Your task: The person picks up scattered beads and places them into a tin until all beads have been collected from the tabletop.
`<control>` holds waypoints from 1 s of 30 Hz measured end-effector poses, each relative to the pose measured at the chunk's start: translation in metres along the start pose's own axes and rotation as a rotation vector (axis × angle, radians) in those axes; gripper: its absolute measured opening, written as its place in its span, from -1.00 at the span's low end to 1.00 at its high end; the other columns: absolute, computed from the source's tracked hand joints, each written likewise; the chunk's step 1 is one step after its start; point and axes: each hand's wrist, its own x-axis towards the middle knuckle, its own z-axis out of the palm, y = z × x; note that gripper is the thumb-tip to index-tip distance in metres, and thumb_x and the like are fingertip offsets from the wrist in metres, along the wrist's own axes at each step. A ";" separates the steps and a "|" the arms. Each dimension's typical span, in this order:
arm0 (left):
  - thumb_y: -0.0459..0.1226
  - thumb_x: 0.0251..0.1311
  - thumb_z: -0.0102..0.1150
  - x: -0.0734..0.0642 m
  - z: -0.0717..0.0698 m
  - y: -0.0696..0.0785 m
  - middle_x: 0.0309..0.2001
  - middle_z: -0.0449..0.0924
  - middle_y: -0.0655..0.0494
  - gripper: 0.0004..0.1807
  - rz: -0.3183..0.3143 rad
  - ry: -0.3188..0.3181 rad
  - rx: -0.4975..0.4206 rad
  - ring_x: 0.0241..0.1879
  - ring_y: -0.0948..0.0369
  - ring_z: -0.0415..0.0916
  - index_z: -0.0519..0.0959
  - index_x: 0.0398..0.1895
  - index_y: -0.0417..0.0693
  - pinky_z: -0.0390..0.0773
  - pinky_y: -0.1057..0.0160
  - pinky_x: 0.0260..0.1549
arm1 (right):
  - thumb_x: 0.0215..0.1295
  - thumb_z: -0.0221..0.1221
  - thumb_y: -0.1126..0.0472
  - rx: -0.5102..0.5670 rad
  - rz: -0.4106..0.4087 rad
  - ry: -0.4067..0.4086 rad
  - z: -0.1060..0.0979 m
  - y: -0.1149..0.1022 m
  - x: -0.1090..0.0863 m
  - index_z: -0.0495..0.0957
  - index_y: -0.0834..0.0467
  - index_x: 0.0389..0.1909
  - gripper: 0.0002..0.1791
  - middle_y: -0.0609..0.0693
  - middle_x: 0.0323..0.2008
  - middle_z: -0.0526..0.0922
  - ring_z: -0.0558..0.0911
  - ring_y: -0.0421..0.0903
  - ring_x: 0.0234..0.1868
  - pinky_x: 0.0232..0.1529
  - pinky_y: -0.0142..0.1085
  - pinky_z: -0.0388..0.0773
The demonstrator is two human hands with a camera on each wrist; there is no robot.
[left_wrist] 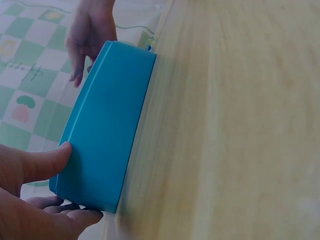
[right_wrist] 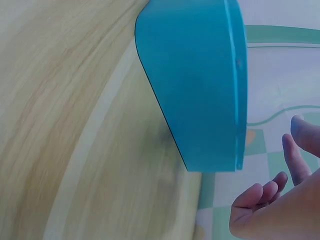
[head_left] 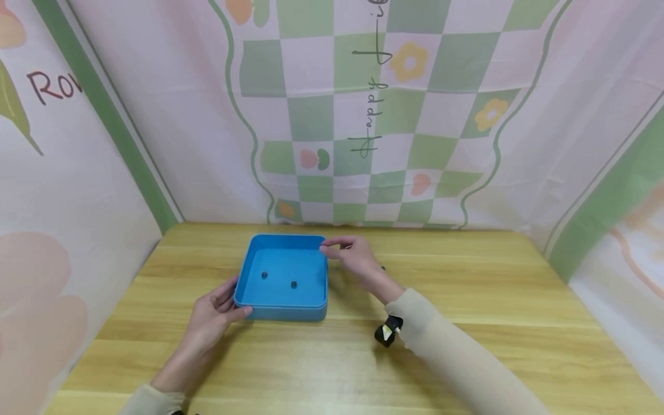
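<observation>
A square blue open-topped box [head_left: 301, 314] stands on the wooden table. Two small dark bead-like pieces, one at the left [head_left: 264, 275] and one nearer the middle [head_left: 293, 285], lie on its floor. My left hand [head_left: 210, 317] grips the box's near left corner, thumb on the front rim and fingers along the left side. By the far right corner, my right hand [head_left: 355, 256] hovers at rim height. In the right wrist view its thumb and index finger [right_wrist: 296, 160] stand apart with nothing seen between them, the other fingers bent.
A small dark piece [head_left: 383, 267] shows on the table just behind the right wrist, mostly hidden. The wooden table [head_left: 467, 276] extends to both sides of the box. A patterned curtain [head_left: 358, 115] hangs along the back edge, with more cloth at both sides.
</observation>
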 end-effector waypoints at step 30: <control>-0.39 0.22 0.51 0.002 -0.001 0.002 0.64 -0.01 -0.25 0.05 -0.009 -0.034 0.041 0.59 -0.16 0.04 0.05 0.67 -0.24 0.22 0.00 0.49 | 0.37 0.43 0.10 -0.033 0.012 0.050 -0.076 0.032 -0.017 0.72 0.29 0.10 -0.59 0.05 -0.08 0.72 0.57 -0.11 -0.14 -0.14 -0.27 0.57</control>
